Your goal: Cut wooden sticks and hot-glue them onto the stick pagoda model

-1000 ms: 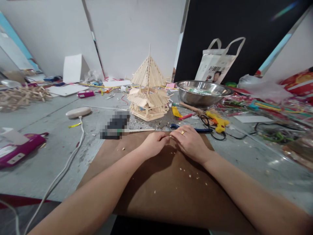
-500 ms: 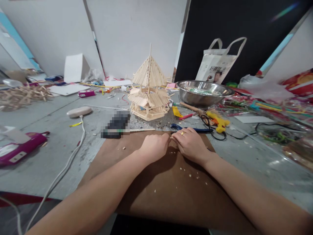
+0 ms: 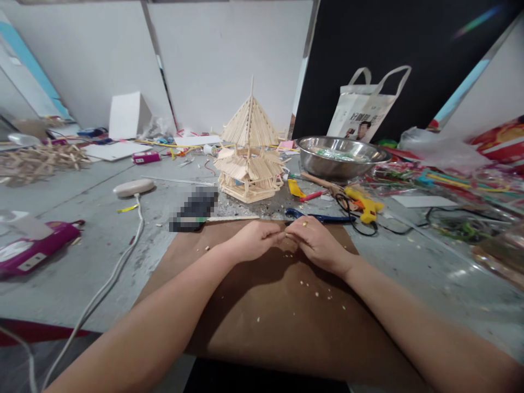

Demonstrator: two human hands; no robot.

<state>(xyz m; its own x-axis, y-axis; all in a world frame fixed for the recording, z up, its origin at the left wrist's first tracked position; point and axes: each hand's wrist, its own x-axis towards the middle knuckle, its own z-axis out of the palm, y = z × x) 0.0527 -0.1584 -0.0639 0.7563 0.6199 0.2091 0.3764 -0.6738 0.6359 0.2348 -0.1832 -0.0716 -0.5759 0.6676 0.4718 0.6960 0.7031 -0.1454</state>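
My left hand (image 3: 252, 242) and my right hand (image 3: 313, 240) meet fingertip to fingertip over a brown paper sheet (image 3: 262, 305). Both are closed in a pinch on something small between them that I cannot make out. A gold ring sits on my right hand. Small pale crumbs lie scattered on the paper below the hands. Beyond them stands a pagoda model of wooden sticks (image 3: 249, 153), upright and apart from both hands.
Blue-handled pliers (image 3: 317, 217) and a yellow glue gun (image 3: 364, 203) lie right of the model. A steel bowl (image 3: 339, 155) and a white tote bag (image 3: 364, 112) stand behind. A white cable (image 3: 118, 262), a magenta case (image 3: 35, 248) and a stick pile (image 3: 39, 158) are left.
Both hands have lifted slightly and drawn their fingertips tighter together; they stay in the same spot above the paper.
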